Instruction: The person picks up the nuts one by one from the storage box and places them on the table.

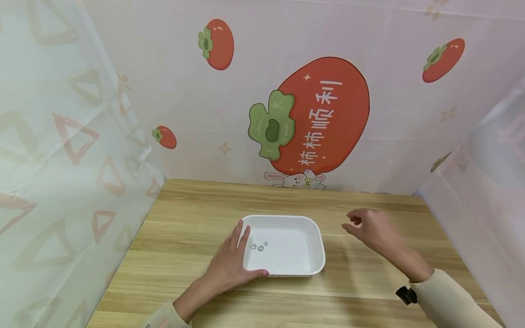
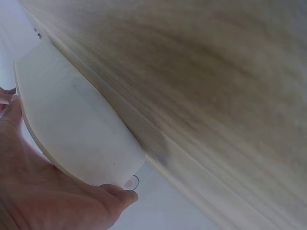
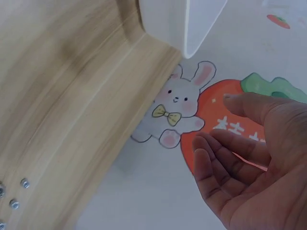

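Observation:
A white rectangular tray (image 1: 287, 275) stands on the wooden table. Three small metal nuts (image 1: 260, 248) lie inside it, near its left wall. My left hand (image 1: 229, 264) rests against the tray's left end, its fingers straight and spread along the left rim and the thumb at the near rim. Held in the air to the right of the tray, my right hand (image 1: 371, 228) has loosely bent fingers. In the right wrist view, a gap shows between thumb and fingertips of that hand (image 3: 244, 163), with nothing in it.
Several more metal nuts (image 3: 14, 204) lie on the table (image 3: 62, 120) in the right wrist view; the head view does not show them. Printed cloth (image 1: 197, 100) hangs behind the table and at both sides. A dark object (image 1: 406, 295) sits at the right cuff.

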